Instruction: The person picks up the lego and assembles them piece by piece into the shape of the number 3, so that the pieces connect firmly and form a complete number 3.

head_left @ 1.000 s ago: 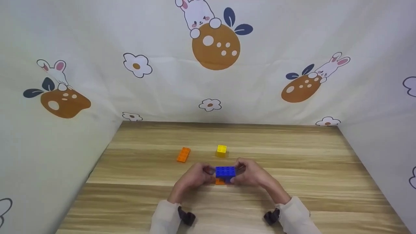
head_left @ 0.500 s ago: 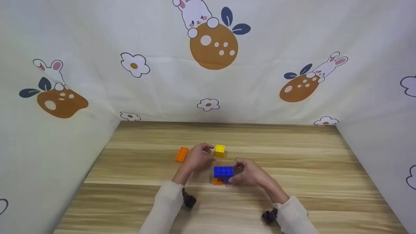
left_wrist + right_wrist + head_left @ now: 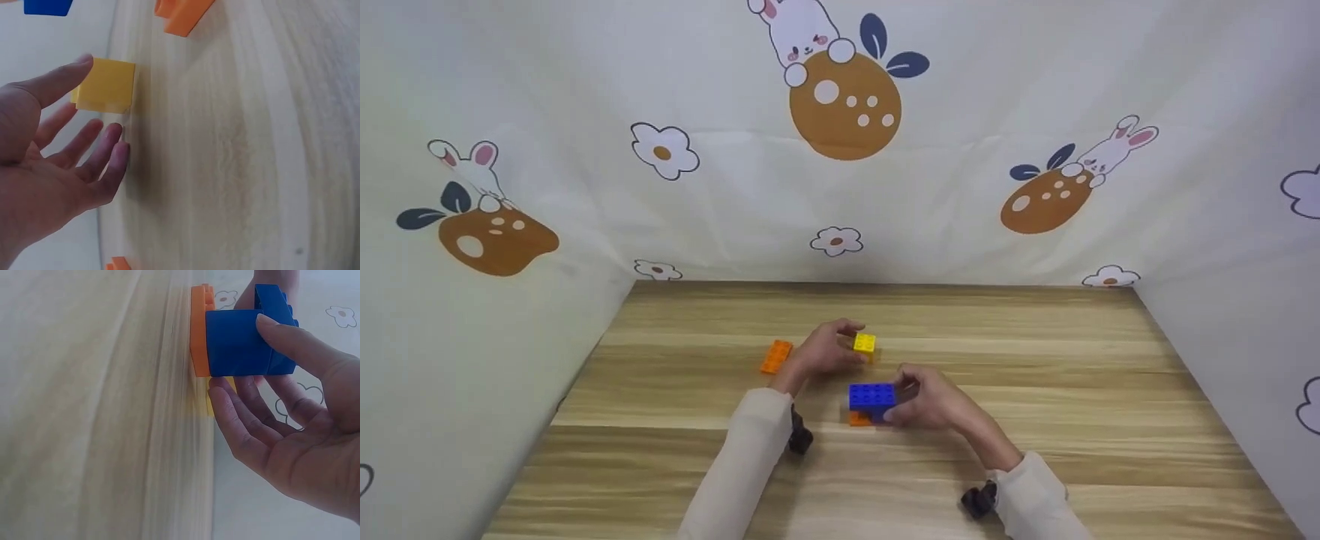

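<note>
My left hand reaches around a yellow brick with fingers spread. In the left wrist view, its thumb overlaps the edge of the yellow brick, while the other fingertips lie apart from it; whether the thumb touches cannot be told. My right hand holds a small stack between thumb and fingers. That stack has an orange plate at its base, a blue block on it, and a longer blue brick on top, overhanging to the left.
A loose orange plate lies left of my left hand, close to the wrist. The wooden table meets a printed cloth backdrop at its back, with cloth on both sides too.
My left hand has let go of the stack and moved forward to the yellow brick. My right hand has stayed at the stack. The head view has shifted slightly.
</note>
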Motion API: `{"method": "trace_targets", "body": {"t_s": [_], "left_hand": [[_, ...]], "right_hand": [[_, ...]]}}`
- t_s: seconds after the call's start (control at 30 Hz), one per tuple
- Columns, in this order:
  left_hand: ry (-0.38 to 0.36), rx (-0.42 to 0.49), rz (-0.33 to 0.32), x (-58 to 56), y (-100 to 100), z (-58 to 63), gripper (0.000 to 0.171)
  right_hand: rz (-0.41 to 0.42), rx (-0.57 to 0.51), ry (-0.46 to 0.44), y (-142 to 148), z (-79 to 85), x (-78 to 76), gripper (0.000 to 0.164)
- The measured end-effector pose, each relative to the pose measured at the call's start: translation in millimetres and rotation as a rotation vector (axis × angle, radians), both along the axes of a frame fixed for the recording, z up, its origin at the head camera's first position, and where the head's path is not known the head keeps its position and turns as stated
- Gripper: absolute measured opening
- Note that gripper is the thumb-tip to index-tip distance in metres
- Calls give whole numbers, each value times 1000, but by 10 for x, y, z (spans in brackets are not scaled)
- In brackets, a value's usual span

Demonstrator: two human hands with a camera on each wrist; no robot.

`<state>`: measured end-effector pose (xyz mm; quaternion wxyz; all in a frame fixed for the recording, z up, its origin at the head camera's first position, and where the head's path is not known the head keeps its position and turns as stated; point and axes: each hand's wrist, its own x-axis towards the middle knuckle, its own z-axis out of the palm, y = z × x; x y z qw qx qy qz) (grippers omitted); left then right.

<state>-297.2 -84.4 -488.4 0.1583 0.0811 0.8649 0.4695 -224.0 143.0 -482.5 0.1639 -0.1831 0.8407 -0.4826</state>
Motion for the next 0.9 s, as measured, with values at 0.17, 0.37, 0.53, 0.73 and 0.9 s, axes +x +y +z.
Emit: {"method": "trace_targets", "body": {"t_s": [0.17,0.37,0.53,0.73,0.9], "left_hand": [[3,41,49,-7,25,-43,41],[68,52,60,93,41,41,33],[78,95,28,315,63,205,35],[146,142,-34,609,114,319,36],[187,175,-3,703,103,315,39]], "right_hand": [[-11,30,10,-1,-6,1,35],[-23,46,18,-4,-4,2,34],[-2,-17,3,-2,-17,-10,34],[-17,28,8,-20,8,-6,33],[-25,30,-13,-20,-9,7,33]]}}
